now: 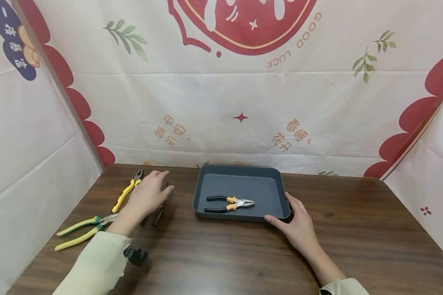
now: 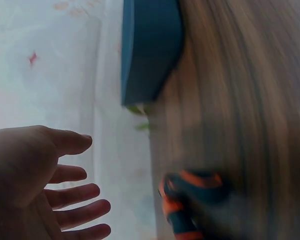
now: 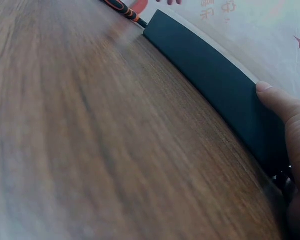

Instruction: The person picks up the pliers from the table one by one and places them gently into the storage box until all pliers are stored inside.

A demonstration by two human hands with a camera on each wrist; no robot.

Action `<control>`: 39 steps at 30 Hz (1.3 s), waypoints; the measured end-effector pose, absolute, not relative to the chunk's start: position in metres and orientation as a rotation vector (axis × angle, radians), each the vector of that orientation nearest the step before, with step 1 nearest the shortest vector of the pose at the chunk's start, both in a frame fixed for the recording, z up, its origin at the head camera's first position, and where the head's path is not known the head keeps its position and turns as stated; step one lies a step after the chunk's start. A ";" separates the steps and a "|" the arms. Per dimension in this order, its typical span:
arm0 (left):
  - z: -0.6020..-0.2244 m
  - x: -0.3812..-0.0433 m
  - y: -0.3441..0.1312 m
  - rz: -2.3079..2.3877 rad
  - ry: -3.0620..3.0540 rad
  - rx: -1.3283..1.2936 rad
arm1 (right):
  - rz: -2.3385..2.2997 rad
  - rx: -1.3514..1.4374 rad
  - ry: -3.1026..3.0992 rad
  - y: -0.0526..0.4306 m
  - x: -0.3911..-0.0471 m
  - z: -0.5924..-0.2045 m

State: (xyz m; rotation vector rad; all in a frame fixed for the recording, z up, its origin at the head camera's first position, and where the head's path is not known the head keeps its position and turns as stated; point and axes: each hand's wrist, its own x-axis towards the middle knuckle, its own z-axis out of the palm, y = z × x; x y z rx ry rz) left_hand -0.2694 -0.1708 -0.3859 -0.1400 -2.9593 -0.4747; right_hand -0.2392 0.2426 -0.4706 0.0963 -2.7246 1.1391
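Observation:
My left hand point(image 1: 149, 194) hovers at the left of the table with its fingers stretched out, holding nothing. In the left wrist view, a blurred tool with black and orange handles point(image 2: 172, 205) lies near that hand; in the head view the hand and forearm cover most of it. My right hand point(image 1: 299, 225) grips the front right corner of a dark blue-grey rectangular tray point(image 1: 258, 186). Its thumb point(image 3: 267, 90) presses at the front rim and the other fingers lie along the right side. Inside the tray rest pliers with black and orange handles point(image 1: 230, 204), jaws pointing right.
At the far left lie yellow-handled pliers point(image 1: 123, 196), partly behind my left hand. Nearer the front are pliers with yellow and green handles point(image 1: 83, 227), their tip hidden by the forearm. A printed white cloth point(image 1: 214, 102) rises behind the wooden table point(image 1: 221, 254) and along both sides.

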 end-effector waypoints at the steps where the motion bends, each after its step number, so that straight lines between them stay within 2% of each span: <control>1: -0.387 -0.270 -0.177 -0.470 -2.958 -0.125 | 1.139 0.096 -2.725 0.242 -0.239 -0.471; 23: -0.419 -0.281 -0.260 -0.545 -3.185 0.356 | 1.131 0.085 -2.720 0.241 -0.238 -0.473; 31: -0.421 -0.281 -0.267 -0.548 -3.208 0.489 | 1.135 0.094 -2.719 0.241 -0.238 -0.473; 39: -0.422 -0.285 -0.266 -0.568 -3.193 0.514 | 1.133 0.094 -2.719 0.241 -0.239 -0.471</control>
